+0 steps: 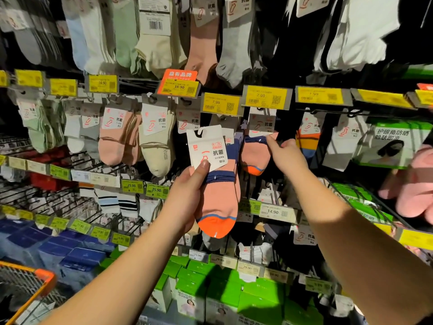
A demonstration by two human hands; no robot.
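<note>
My left hand grips a pair of pink ankle socks with navy bands, an orange toe and a white card label, held off the rack in front of the display. My right hand reaches to a matching pink sock pair that hangs from a hook under a yellow 7.99 price tag. Its fingers pinch the navy cuff of that hanging pair.
Rows of hanging socks fill the rack above and to the left, with yellow price tags on each rail. Green boxes and blue packs line the lower shelves. An orange cart rim sits at bottom left. A pink item hangs at right.
</note>
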